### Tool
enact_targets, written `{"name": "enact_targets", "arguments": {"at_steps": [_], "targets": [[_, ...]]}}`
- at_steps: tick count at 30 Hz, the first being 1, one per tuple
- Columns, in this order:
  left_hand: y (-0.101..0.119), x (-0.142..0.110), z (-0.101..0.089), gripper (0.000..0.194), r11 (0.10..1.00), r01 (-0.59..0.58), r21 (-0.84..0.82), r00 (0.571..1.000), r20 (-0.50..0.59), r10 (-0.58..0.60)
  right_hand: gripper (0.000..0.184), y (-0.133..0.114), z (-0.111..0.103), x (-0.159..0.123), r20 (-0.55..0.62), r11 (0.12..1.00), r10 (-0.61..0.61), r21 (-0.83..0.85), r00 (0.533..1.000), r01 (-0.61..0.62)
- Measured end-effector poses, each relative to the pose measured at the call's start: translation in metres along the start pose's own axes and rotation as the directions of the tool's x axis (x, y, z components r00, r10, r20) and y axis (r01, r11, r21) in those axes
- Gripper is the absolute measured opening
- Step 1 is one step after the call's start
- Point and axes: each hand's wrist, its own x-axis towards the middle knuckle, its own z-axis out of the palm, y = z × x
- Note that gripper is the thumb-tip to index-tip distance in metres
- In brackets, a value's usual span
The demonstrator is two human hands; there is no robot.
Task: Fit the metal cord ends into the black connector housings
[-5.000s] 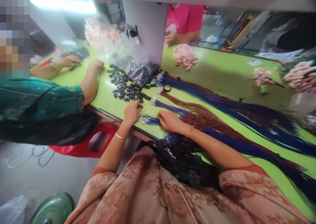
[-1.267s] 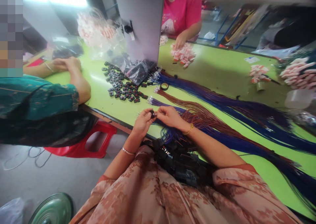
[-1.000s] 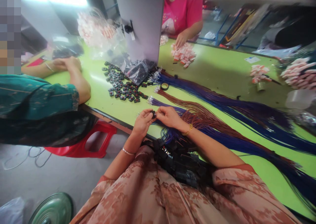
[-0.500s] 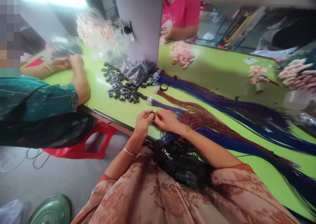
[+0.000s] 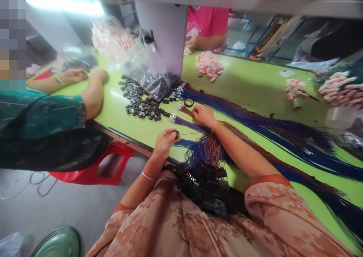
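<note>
My left hand (image 5: 166, 141) pinches a small black connector housing (image 5: 177, 134) over the table's front edge; a thin wire runs from it to the right. Farther forward, my right hand (image 5: 204, 116) has its fingers closed at the tip end of the brown wires (image 5: 185, 110); how many strands it grips I cannot tell. Purple wires (image 5: 181, 121) with pale metal tips lie just in front of it. Loose blue wires (image 5: 195, 151) lead down to a heap of black connectors (image 5: 202, 191) at my lap.
Many black housings (image 5: 141, 102) lie spread beyond my left hand, beside a clear plastic bag (image 5: 160, 87). A tape roll (image 5: 188, 102) sits near the wire tips. Long blue wires (image 5: 255, 121) cross the green table (image 5: 241, 75). A co-worker's arms (image 5: 93, 94) rest at left, above a red stool (image 5: 113, 166).
My right hand has left my left hand and moved forward to the brown wires. My left hand stays put with the black housing. The co-worker's hands at left have moved apart.
</note>
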Motion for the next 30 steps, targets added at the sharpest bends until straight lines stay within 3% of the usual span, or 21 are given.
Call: {"name": "enact_targets", "arguments": {"at_steps": [4,8,13,18,23,30], "targets": [[0.001,-0.001,0.001,0.033,1.000,0.005,0.004,1.000,-0.006,-0.005,0.026,0.002,-0.008,-0.005,-0.007,0.991,-0.074,-0.110,0.997,0.073],[0.001,-0.002,0.002,0.034,1.000,0.003,-0.001,1.000,-0.005,-0.003,0.025,0.002,-0.017,-0.007,-0.002,0.985,-0.070,-0.158,0.998,0.069],[0.001,-0.003,0.002,0.035,1.000,0.005,-0.006,1.000,-0.015,-0.005,0.020,-0.022,-0.018,-0.009,-0.055,0.968,-0.197,0.150,0.979,0.203],[0.002,-0.005,0.002,0.032,1.000,0.000,-0.016,1.000,-0.011,0.000,0.014,-0.056,-0.020,-0.020,-0.149,0.774,-0.360,0.503,0.921,0.384],[0.002,-0.005,0.001,0.027,0.999,0.000,-0.034,1.000,-0.008,-0.001,0.014,-0.066,-0.022,-0.045,-0.109,0.699,-0.358,0.628,0.927,0.344],[0.002,-0.006,0.003,0.022,0.998,0.010,-0.056,1.000,-0.010,-0.011,0.017,-0.056,-0.007,-0.080,-0.024,0.724,-0.260,0.657,0.965,0.212]]}}
